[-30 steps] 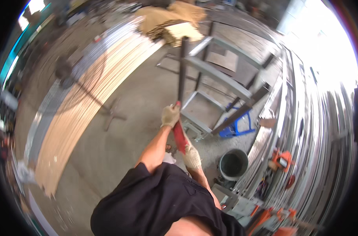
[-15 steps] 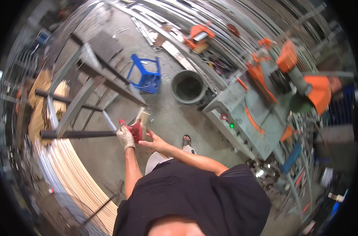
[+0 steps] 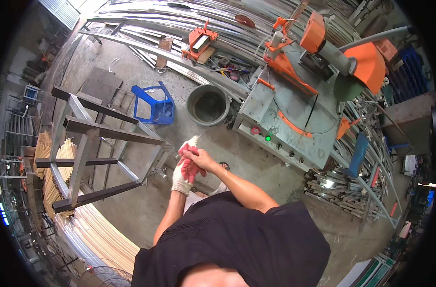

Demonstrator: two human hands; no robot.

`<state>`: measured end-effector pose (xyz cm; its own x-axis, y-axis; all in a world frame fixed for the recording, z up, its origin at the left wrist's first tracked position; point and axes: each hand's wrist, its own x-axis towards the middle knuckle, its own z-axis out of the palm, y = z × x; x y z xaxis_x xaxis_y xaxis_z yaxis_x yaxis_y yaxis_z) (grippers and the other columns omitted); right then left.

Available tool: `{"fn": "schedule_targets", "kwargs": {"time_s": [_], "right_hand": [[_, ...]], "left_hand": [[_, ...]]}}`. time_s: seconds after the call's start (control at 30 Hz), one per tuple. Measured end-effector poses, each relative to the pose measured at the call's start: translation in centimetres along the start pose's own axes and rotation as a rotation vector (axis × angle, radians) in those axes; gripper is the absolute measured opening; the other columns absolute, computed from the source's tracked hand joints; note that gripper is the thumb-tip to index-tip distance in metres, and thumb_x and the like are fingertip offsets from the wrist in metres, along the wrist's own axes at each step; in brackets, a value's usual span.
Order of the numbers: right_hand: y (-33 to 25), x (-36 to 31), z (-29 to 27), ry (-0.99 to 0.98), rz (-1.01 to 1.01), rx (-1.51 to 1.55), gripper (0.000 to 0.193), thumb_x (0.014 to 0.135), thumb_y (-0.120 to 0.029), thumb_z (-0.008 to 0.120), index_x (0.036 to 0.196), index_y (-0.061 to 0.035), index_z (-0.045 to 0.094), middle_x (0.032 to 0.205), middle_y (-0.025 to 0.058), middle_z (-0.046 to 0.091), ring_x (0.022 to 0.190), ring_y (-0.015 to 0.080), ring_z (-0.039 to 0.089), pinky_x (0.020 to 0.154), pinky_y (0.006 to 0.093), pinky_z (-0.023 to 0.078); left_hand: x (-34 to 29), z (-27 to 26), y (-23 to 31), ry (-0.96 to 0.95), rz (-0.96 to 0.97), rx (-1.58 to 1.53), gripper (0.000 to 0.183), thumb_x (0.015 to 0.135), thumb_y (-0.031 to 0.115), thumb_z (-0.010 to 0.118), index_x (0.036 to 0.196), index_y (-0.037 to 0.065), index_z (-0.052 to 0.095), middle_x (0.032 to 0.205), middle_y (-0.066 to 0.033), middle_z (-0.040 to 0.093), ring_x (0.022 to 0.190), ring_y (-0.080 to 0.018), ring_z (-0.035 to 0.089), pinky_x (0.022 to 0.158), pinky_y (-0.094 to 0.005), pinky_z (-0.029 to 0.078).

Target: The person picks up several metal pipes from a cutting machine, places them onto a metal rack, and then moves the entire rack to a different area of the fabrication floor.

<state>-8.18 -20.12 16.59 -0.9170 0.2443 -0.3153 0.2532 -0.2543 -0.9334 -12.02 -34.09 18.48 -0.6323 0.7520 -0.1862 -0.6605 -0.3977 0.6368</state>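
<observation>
My left hand (image 3: 182, 177) wears a knitted work glove, white with a red palm and fingers. In front of my body its fingers are curled, touching a second work glove (image 3: 187, 145) of the same kind. That glove's pale end sticks up beyond my hands. My bare right hand (image 3: 204, 160) comes in from the right, its fingers closed on the red part of the second glove. My two hands meet there, so some of the fingertips are hidden.
To the left stands a welded metal frame (image 3: 115, 131). A blue plastic stool (image 3: 156, 106) and a dark bucket (image 3: 208, 123) sit beyond my hands. On the right is a cutting machine (image 3: 280, 119) with orange parts and a lit green button. Long metal profiles (image 3: 151, 16) lie at the back.
My right hand has come up to the second glove and closed on it; before, its fingers were apart beside it. My view has swung, shifting the bucket and machine leftward.
</observation>
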Motion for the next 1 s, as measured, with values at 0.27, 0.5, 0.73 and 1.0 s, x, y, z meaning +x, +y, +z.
{"fn": "schedule_targets", "kwargs": {"time_s": [0.27, 0.5, 0.73, 1.0], "right_hand": [[4.2, 4.4, -3.7, 0.585, -0.163, -0.321, 0.043, 0.096, -0.038, 0.07, 0.077, -0.0001, 0.077, 0.067, 0.0176, 0.072, 0.065, 0.0226, 0.073, 0.059, 0.0409, 0.053], [2.4, 6.8, -8.1, 0.802, -0.327, -0.313, 0.046, 0.092, -0.047, 0.07, 0.079, -0.0031, 0.076, 0.064, 0.0249, 0.063, 0.061, 0.0365, 0.07, 0.06, 0.0453, 0.05], [-3.2, 1.2, -16.8, 0.711, -0.268, -0.356, 0.054, 0.099, -0.046, 0.065, 0.073, 0.0008, 0.073, 0.058, 0.0154, 0.066, 0.051, 0.018, 0.065, 0.049, 0.039, 0.046], [-2.3, -5.1, -12.0, 0.591, -0.264, -0.028, 0.049, 0.104, -0.041, 0.064, 0.076, -0.0014, 0.071, 0.063, -0.003, 0.063, 0.061, 0.0046, 0.054, 0.056, 0.0299, 0.045]], "left_hand": [[0.4, 8.4, -1.1, -0.043, 0.002, 0.135, 0.058, 0.112, 0.042, 0.041, 0.154, 0.002, 0.041, 0.149, -0.0121, 0.054, 0.134, -0.0233, 0.054, 0.118, -0.0338, 0.039], [-5.0, 5.5, -0.7, 0.122, -0.193, 0.149, 0.053, 0.109, 0.025, 0.054, 0.155, 0.003, 0.04, 0.148, -0.0145, 0.056, 0.129, -0.0245, 0.058, 0.111, -0.0358, 0.046], [-7.5, 6.3, 3.7, 0.107, 0.006, 0.519, 0.054, 0.106, 0.016, 0.057, 0.155, 0.004, 0.039, 0.153, -0.0169, 0.049, 0.139, -0.0296, 0.051, 0.108, -0.0432, 0.047], [6.2, 8.6, 1.6, 0.041, -0.497, 0.904, 0.058, 0.103, 0.048, 0.062, 0.14, 0.003, 0.058, 0.12, -0.0089, 0.071, 0.105, -0.0227, 0.069, 0.087, -0.0375, 0.056]]}}
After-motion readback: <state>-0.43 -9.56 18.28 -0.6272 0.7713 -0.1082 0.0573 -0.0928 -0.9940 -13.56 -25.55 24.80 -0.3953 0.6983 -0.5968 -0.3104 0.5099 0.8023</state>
